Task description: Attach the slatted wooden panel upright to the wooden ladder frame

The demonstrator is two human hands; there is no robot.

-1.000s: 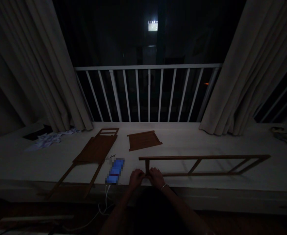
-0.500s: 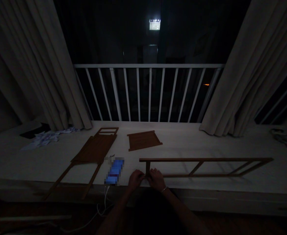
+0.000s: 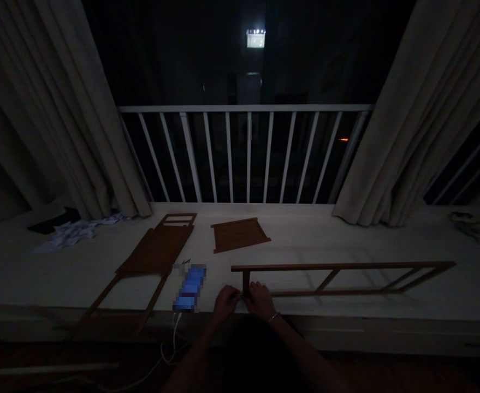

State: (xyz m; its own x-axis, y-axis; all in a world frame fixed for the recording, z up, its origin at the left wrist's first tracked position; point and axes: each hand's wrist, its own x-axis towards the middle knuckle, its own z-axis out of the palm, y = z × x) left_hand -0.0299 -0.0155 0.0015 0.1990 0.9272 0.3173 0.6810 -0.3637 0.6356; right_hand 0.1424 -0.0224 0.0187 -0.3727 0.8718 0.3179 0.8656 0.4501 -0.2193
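A long wooden frame (image 3: pixel 325 267) with crossbars stands on its side on the pale ledge, stretching off to the right. My right hand (image 3: pixel 261 301) is closed around its near lower rail, close to the left end crossbar. At the tip of that same rail, my left hand (image 3: pixel 225 303) has its fingers pinched together. Both hands nearly touch, and any small part between the fingertips is too dark to make out. Left of my hands lies a lit phone (image 3: pixel 190 287), its screen blurred, with a white cable (image 3: pixel 175 333) running down from it.
A wooden panel (image 3: pixel 240 236) lies farther back on the ledge (image 3: pixel 305 229). A second wooden frame with a panel (image 3: pixel 158 248) lies at the left, its legs over the front edge. Crumpled papers (image 3: pixel 73 232), curtains (image 3: pixel 371 180) and a white railing (image 3: pixel 248 108) are behind.
The view has shifted very slightly. Both hands stay at the frame's left end with hardly any visible movement.
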